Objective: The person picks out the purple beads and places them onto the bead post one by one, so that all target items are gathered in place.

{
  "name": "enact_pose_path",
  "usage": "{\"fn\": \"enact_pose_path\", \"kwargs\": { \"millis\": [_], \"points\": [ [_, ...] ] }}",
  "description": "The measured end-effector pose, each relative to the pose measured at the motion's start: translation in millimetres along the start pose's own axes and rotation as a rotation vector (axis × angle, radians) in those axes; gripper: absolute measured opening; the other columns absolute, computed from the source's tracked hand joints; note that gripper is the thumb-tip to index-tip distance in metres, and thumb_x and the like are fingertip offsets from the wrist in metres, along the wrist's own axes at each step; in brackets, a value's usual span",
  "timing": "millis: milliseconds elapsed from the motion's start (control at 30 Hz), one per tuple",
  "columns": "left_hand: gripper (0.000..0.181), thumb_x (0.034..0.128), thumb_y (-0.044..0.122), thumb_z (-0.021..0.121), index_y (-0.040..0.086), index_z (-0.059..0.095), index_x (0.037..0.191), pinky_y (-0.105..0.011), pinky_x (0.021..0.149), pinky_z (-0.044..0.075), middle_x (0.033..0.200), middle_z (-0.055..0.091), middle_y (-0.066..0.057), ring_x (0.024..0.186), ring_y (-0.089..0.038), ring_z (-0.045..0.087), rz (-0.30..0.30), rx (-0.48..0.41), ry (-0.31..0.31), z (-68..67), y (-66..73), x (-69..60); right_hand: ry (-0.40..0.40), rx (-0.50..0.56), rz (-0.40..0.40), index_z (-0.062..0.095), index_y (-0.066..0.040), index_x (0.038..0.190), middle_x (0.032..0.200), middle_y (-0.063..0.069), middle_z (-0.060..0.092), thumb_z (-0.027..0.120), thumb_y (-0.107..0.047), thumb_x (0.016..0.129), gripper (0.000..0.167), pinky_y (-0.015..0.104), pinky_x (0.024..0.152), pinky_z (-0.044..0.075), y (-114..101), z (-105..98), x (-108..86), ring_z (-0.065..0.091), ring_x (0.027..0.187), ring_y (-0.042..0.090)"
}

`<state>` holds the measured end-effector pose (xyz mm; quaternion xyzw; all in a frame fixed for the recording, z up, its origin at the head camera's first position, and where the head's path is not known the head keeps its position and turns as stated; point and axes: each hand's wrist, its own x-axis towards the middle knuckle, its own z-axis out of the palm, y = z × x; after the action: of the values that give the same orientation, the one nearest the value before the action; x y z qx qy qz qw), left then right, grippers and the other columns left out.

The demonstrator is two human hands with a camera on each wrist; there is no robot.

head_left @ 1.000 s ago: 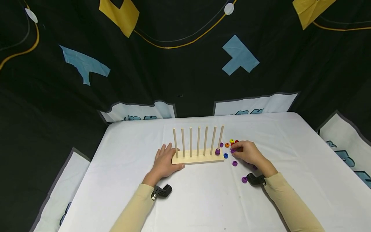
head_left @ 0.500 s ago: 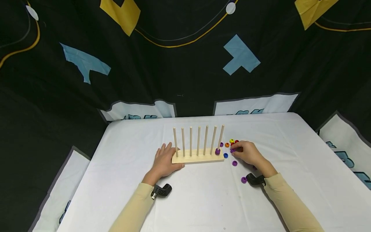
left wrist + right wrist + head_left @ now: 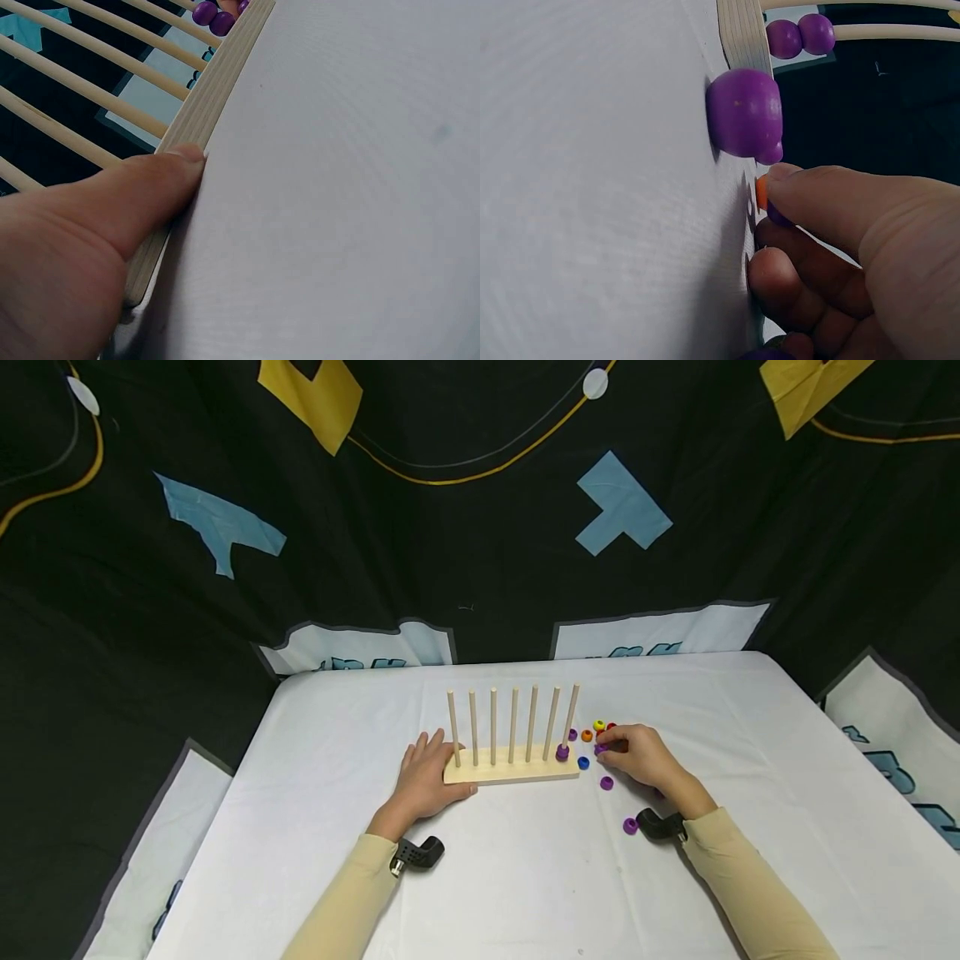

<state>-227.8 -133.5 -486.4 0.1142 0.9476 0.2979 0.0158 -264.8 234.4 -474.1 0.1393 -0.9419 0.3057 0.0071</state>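
A pale wooden peg rack [image 3: 517,771] stands on the table with a row of several upright pegs. Two purple beads [image 3: 562,752] sit stacked at the foot of its rightmost peg. My left hand [image 3: 431,777] holds the rack's left end, thumb along the front side and fingers spread at the end and behind. Right of the rack, my right hand [image 3: 643,755] pinches a purple bead [image 3: 601,749] between thumb and fingertips, low over the cloth. In the right wrist view the thumb partly hides this purple bead [image 3: 780,216].
Around my right hand lie a blue bead [image 3: 583,762], an orange bead [image 3: 587,736], a yellow bead [image 3: 598,725], partly hidden red beads [image 3: 611,726] and several purple beads, one nearer the front [image 3: 631,826]. White cloth covers the table [image 3: 525,877]; a dark curtain [image 3: 465,552] hangs behind.
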Motion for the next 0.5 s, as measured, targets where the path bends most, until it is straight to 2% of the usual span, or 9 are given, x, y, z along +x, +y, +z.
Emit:
{"fn": "enact_pose_path", "kwargs": {
  "millis": [500],
  "points": [
    [0.069,0.0812,0.038,0.082,0.004,0.058,0.137,-0.064,0.126,0.010,0.164,0.030,-0.027,0.156,-0.049,0.015,-0.001,-0.004,0.001,-0.6,1.2,0.0,0.002,0.001,0.011,0.075,0.000,0.112,0.103,0.014,0.076,0.076,-0.010,0.088,0.026,0.038,0.081,0.057,1.3,-0.7,0.5,0.062,0.084,0.020]
  ]
}}
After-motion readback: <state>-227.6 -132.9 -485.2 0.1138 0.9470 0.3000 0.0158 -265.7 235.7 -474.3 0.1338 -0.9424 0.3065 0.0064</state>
